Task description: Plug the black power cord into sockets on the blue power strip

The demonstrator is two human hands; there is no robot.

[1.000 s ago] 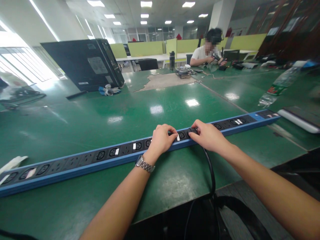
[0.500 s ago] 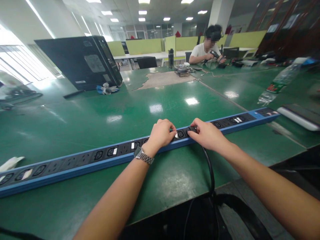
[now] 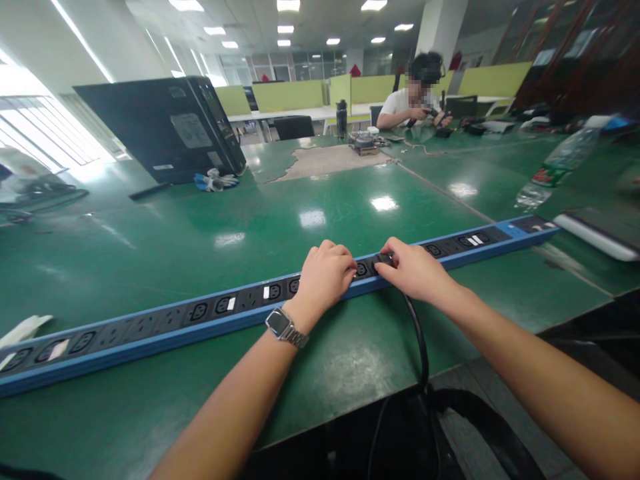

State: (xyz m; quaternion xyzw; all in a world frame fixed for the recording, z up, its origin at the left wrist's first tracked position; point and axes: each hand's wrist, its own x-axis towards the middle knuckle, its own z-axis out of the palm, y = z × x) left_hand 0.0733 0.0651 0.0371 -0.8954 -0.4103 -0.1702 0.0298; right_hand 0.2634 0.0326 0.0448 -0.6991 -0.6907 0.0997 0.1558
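Head view: the plug (image 3: pixel 383 261) pinched in the right grip (image 3: pixel 414 270) is best kept square to the power strip (image 3: pixel 199 312); whether the curled left grip (image 3: pixel 324 275) holds anything cannot be told.

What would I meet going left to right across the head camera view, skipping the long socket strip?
Desktop computer tower, left hand, right hand, plastic water bottle.

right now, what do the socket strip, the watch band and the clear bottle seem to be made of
Socket strip: perhaps painted or anodised metal, from its straight, satin blue edges; the black socket faces look like dull plastic. Watch band: likely metal, as its silvery links shine. Clear bottle: probably thin glossy plastic, being see-through, though blur leaves some doubt.
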